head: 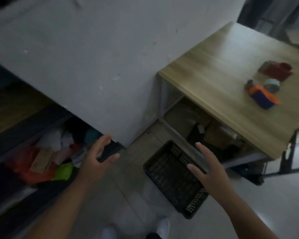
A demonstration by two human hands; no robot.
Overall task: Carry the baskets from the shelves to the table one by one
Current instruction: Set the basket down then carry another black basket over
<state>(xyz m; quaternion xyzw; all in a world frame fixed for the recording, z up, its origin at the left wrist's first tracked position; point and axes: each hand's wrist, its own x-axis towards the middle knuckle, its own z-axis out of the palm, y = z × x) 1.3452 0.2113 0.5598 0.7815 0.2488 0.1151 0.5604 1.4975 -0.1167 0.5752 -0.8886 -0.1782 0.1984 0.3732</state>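
A black perforated plastic basket (pixel 173 176) lies on the floor between the shelves and the table, empty as far as I can see. My right hand (pixel 209 169) hovers over its right rim with fingers spread, holding nothing. My left hand (pixel 97 157) is open to the left of the basket, in front of the dark shelf unit (pixel 16 125). The wooden table (pixel 219 80) stands at the upper right. The frame is blurred.
The lower shelf holds mixed goods: an orange bag (pixel 24 168), a green item (pixel 63 172), cardboard pieces. On the table sit a purple-and-orange container (pixel 264 97), a tape roll (pixel 272 84) and a red object (pixel 276 69). Boxes lie under the table. White wall behind.
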